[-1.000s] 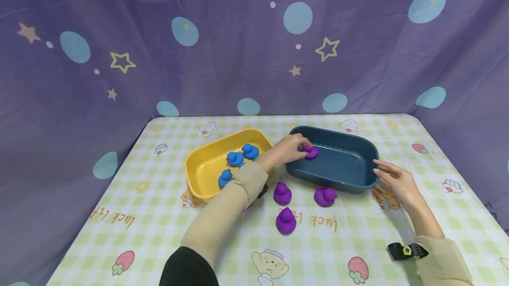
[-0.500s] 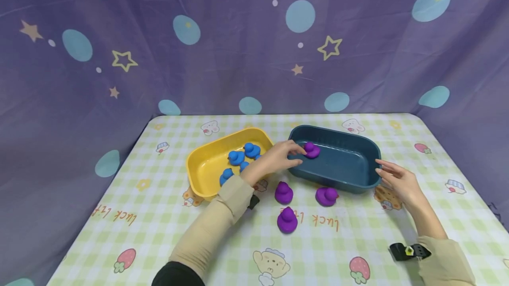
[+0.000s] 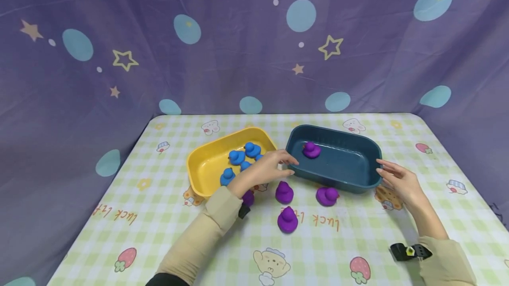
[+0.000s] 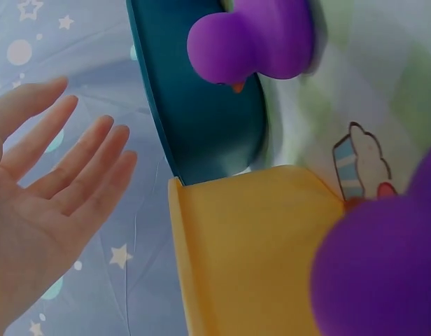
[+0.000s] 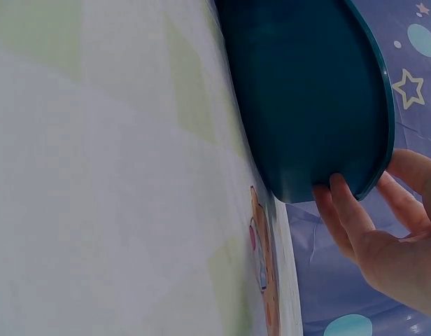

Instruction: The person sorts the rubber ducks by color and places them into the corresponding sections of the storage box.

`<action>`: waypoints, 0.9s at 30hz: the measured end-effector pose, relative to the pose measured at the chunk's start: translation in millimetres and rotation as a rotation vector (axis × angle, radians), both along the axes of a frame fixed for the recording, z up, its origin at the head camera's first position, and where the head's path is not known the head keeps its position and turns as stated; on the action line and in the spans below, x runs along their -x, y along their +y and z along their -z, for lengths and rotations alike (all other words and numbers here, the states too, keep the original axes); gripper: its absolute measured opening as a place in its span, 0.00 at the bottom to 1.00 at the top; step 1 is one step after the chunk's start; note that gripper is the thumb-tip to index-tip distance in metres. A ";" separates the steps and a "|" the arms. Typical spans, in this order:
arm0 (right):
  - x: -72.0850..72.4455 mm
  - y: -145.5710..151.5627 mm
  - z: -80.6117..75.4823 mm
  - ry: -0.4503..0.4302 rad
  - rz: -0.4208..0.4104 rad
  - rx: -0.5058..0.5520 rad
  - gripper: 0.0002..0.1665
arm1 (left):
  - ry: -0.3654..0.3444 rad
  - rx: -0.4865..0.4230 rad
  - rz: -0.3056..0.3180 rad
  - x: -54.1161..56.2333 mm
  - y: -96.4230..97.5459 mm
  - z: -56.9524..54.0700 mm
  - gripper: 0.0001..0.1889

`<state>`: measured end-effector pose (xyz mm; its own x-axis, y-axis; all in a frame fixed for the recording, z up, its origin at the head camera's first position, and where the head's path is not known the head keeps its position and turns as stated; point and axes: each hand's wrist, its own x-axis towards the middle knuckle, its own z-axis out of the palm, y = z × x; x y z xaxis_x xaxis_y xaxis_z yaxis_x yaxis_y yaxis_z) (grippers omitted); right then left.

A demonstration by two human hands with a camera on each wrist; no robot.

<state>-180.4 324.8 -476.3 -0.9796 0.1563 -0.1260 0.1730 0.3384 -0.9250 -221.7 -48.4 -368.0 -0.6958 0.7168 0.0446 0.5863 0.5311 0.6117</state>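
Note:
My left hand [image 3: 264, 169] hovers between the two bins with its fingers loosely extended and holds nothing; the left wrist view shows its palm bare. Inside the dark teal bin [image 3: 338, 179], at its left end, sits a purple rubber duck [image 3: 311, 150]. The fingers of my right hand [image 3: 402, 185] touch the same bin's right end, lightly bent rather than wrapped round it. Purple ducks also stand on the cloth: one duck [image 3: 284, 192] near the left hand, another duck [image 3: 288, 220] closer to me, a third duck [image 3: 327, 196] before the teal bin. My left wrist partly hides another purple duck [image 3: 248, 198].
A yellow bin [image 3: 199, 175] on the left holds several blue rubber ducks [image 3: 237, 158], some covered by my left forearm. Its right end lies close to the teal bin. A checked cloth [image 3: 167, 242] covers the table, and a purple curtain [image 3: 222, 69] hangs behind.
My left hand has let go of the purple duck inside the teal bin and drawn back left toward me. The right hand stays at the bin's end.

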 end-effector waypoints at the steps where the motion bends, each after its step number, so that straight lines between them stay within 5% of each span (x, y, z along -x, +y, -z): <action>1: -0.1 0.2 -0.9 0.004 -0.016 -0.005 0.36 | 0.006 0.006 0.001 -1.1 -1.1 0.4 0.14; 27: -1.8 -0.5 0.9 0.018 -0.002 0.012 0.36 | -0.007 0.124 0.080 -13.1 -13.6 24.5 0.15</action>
